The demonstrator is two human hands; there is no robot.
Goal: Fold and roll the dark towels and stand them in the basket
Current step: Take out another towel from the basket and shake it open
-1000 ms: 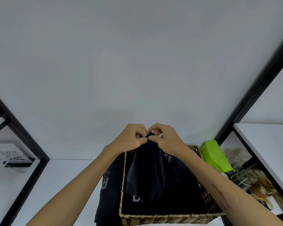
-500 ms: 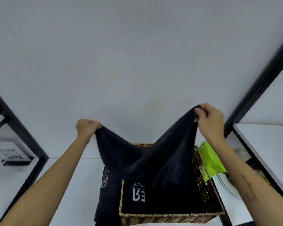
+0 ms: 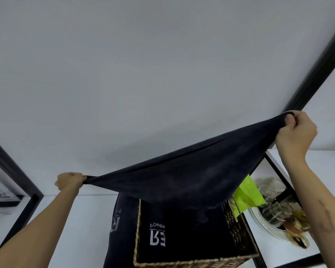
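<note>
Since the earlier frame the hands are pulling further apart, drawing the towel (image 3: 184, 182) taut above the basket (image 3: 238, 233). Left hand (image 3: 70, 180), at 9 o'clock, is clenching one corner; right hand (image 3: 296, 134), at 2 o'clock, is pinching the other. Step in hand: spreading. Next move probably requires lowering the towel flat onto the worktop (image 3: 81, 213) for folding.

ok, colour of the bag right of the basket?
Lime green bag, beside the wicker basket; head view.

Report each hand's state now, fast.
Left hand: grips one corner of the dark towel.
Right hand: grips the opposite corner, held higher.
</note>
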